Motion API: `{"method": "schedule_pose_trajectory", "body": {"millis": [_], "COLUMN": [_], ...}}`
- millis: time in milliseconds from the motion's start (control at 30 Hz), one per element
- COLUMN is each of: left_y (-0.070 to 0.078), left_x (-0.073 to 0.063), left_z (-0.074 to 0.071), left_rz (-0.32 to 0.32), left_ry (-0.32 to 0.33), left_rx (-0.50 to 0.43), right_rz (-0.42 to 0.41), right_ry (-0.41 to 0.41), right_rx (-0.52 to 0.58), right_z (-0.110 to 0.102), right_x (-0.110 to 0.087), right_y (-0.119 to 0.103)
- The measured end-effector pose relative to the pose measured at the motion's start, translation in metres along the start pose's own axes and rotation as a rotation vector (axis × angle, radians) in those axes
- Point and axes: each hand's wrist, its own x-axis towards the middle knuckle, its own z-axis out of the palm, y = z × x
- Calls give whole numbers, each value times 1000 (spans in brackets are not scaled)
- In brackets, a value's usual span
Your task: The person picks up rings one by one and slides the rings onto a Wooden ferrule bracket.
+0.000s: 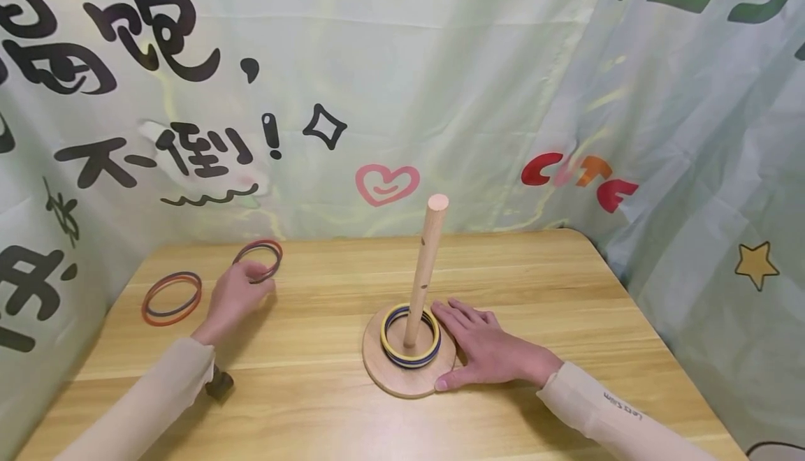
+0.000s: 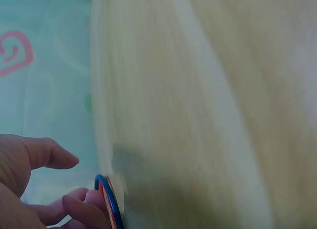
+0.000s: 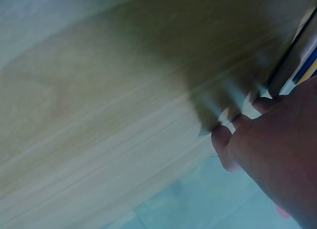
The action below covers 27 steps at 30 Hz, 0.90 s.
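At the back left, my left hand [image 1: 240,295] has its fingers around the near side of a red ring and a dark blue ring [image 1: 277,252], which overlap. Bent fingertips meet these rings [image 2: 115,209] in the left wrist view, where one digit stands apart from them. My right hand [image 1: 487,350] rests with fingers spread against the right side of a round wooden base [image 1: 391,377]. The thumb touches its front edge. From the base rises an upright wooden peg [image 1: 428,255]. Yellow and blue rings [image 1: 383,342] lie around its foot.
Another red ring and blue ring [image 1: 151,318] overlap on the wooden table [image 1: 302,405] at far left. A printed cloth [image 1: 465,98] hangs behind the table and along its sides. Beneath the left cuff is a small dark object [image 1: 219,383].
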Motion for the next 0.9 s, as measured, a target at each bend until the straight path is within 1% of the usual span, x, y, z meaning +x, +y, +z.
{"method": "schedule_pose_trajectory", "body": {"millis": [133, 300, 433, 533, 667, 767, 900], "left_y": [-7, -14, -17, -15, -10, -3, 12], "left_x": [9, 17, 21, 20, 15, 9, 0], "left_z": [-1, -2, 1, 2, 2, 3, 4], "left_rz": [10, 13, 44, 74, 131, 195, 268], "left_ry": [-14, -4, -10, -23, -23, 11, 71], "left_rx": [37, 101, 155, 188, 226, 225, 185], "right_rz": [-3, -14, -10, -6, -10, -12, -15], "right_ry": [6, 15, 8, 7, 11, 15, 16], "right_rx": [0, -11, 0, 7, -1, -8, -5], "right_z": [1, 2, 2, 2, 2, 3, 3], "right_x": [-1, 0, 0, 0, 0, 1, 1], "right_y": [0, 1, 2, 1, 2, 2, 3]}}
